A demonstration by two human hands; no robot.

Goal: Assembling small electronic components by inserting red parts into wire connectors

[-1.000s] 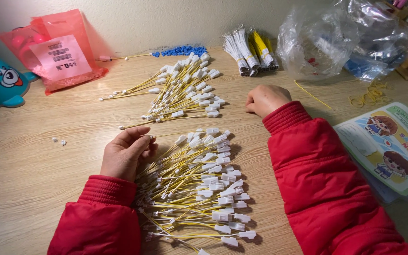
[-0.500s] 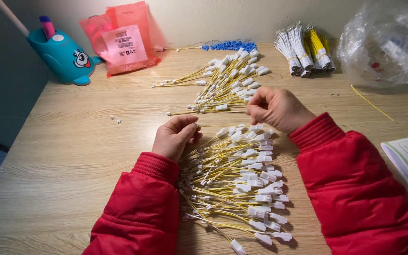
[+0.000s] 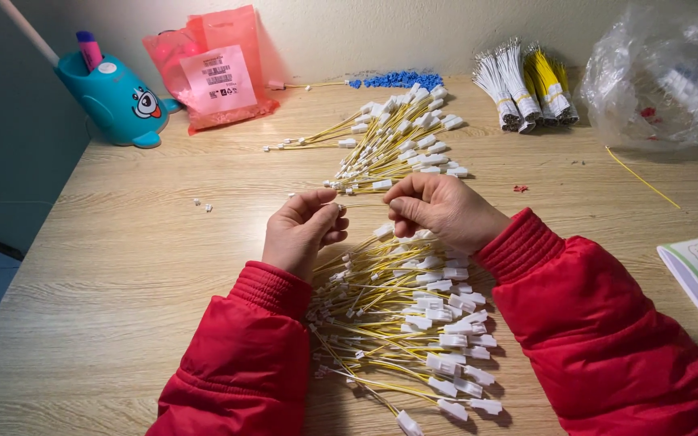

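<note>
Wooden tabletop (image 3: 123, 266): left hand (image 3: 300, 232) and right hand (image 3: 439, 210) pinch, apparently, one thin yellow wire (image 3: 363, 203) lying left-to-right between them, its white connector hidden.

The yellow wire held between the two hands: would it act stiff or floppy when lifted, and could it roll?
The yellow wire is thin and spans only between the left hand and right hand, so it probably sags if held by one end. It looks light. The boxy white connectors in the near pile likely stop rolling.
</note>
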